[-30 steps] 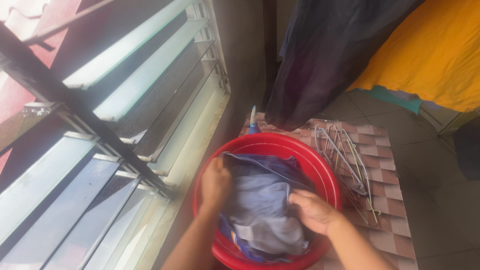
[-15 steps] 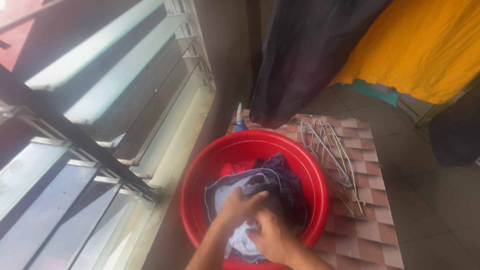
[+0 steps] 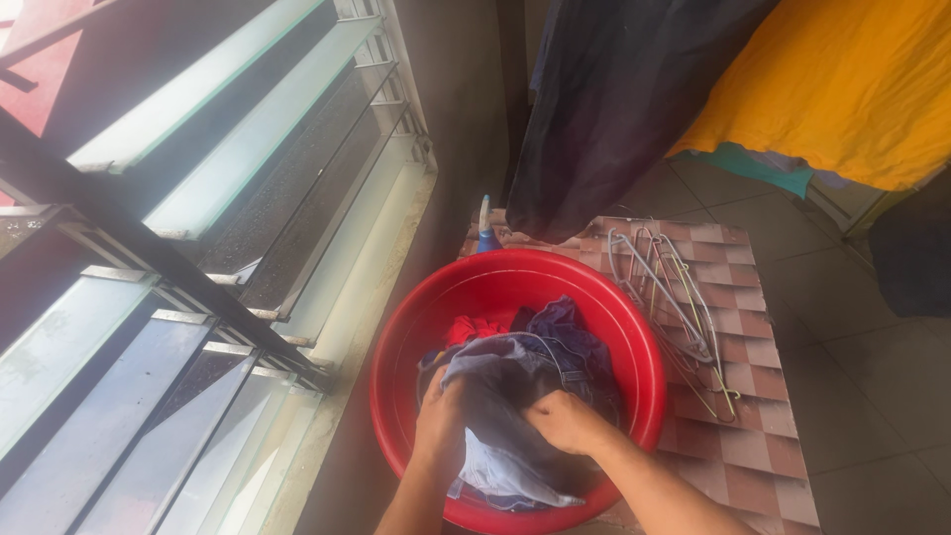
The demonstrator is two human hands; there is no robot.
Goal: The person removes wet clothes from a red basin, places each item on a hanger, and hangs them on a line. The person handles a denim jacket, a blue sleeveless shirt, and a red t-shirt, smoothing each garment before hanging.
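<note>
— What are the hands doing in the head view?

— Both are down in the round red plastic basin. The left hand has its fingers curled tight into the grey-blue bundle of damp cloth at 7 o'clock of the basin. The right hand, at 5 o'clock, also grips a fold of that bundle

— What else lies in there?

— A red garment at 11 o'clock, under the bundle's edge

— And around the basin?

— It sits on a table with a pink chequered cloth. A heap of wire hangers lies at 2 o'clock just beside the rim, a blue spray bottle at 12 o'clock. Glass louvre window slats run along 9 o'clock; a dark hanging garment and an orange sheet hang at 1 o'clock
</note>
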